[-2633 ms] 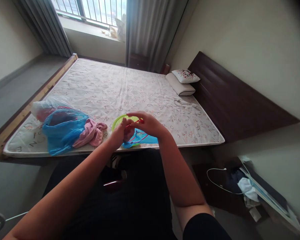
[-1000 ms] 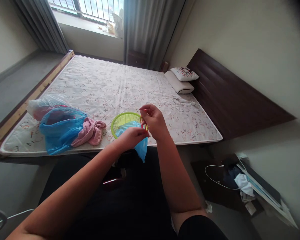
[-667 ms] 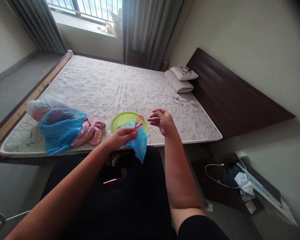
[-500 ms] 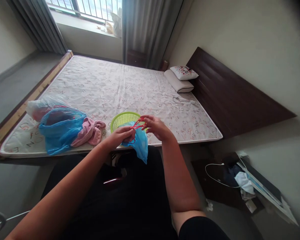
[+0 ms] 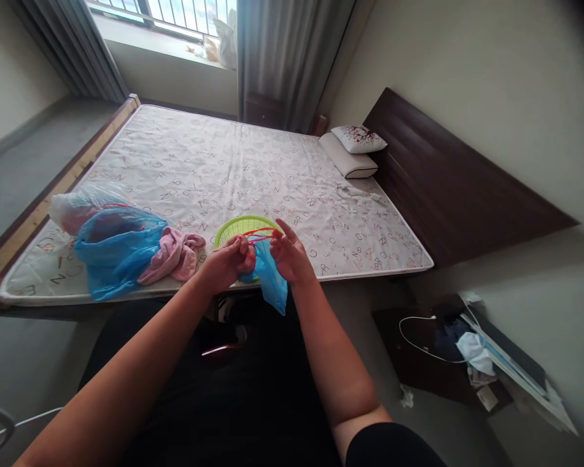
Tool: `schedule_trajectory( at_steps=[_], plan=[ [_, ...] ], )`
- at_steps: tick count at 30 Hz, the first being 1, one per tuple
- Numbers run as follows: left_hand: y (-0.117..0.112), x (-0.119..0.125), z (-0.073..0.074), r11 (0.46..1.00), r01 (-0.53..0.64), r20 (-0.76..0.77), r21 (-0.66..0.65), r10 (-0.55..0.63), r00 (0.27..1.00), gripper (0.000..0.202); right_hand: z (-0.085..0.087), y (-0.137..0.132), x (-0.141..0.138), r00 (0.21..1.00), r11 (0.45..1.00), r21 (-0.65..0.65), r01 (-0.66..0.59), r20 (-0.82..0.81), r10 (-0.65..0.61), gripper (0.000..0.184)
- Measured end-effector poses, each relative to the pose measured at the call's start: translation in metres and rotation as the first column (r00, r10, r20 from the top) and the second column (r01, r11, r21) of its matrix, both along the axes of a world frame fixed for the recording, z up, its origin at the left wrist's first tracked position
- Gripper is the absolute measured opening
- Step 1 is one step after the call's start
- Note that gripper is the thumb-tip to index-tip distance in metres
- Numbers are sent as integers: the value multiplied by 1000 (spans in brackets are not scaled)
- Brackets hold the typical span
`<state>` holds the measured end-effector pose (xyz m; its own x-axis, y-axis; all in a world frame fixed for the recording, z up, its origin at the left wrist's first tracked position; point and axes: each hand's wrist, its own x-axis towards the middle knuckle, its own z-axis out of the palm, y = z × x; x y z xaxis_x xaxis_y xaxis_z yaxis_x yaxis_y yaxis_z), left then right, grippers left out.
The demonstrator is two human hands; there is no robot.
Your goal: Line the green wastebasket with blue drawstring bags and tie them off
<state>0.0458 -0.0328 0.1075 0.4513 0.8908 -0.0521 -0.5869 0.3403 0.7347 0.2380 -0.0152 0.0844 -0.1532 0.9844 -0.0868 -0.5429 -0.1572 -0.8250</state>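
Note:
A red drawstring (image 5: pixel 259 234) stretches between my two hands, above a green plastic basket (image 5: pixel 238 225). My left hand (image 5: pixel 231 261) is closed on one end of it. My right hand (image 5: pixel 289 253) pinches the other end, its index finger raised. Below the string a blue plastic bag (image 5: pixel 272 282) hangs over the basket's near rim and the mattress edge. My hands hide part of the bag and the basket. To the left lie a pink cloth (image 5: pixel 178 256) and a larger blue plastic bag (image 5: pixel 117 253) with its mouth gaping.
The bare mattress (image 5: pixel 214 162) is printed with letters. Behind the larger blue bag sits a clear plastic bag (image 5: pixel 82 201). A patterned cushion (image 5: pixel 359 139) rests on a pillow (image 5: pixel 345 159) by the dark headboard (image 5: pixel 457 181). A nightstand (image 5: pixel 418 350) with a white cable stands lower right.
My right hand has turned and closed from spread fingers into a pinch on the red drawstring. The string now runs tauter and straighter between my hands.

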Motion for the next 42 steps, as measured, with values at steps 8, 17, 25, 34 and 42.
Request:
schedule_trajectory(
  at_steps=[8,17,25,34,42],
  plan=[
    [2,1,-5,998,55,-127,38,-50,991,40,16,-5,-8,882,978,190,82,443,-160,51],
    [4,5,-19,966,222,-436,133,-144,889,41,73,11,12,650,894,447,31,670,-358,18],
    [-1,10,-16,974,186,-429,131,-113,896,45,68,26,8,840,893,305,-332,526,132,50],
    [4,4,-20,997,-62,-374,54,78,924,41,40,13,36,594,936,184,-298,804,31,20],
    [5,13,-22,970,-187,-317,-154,131,939,28,45,-30,8,723,944,43,-327,654,221,28]
  ],
)
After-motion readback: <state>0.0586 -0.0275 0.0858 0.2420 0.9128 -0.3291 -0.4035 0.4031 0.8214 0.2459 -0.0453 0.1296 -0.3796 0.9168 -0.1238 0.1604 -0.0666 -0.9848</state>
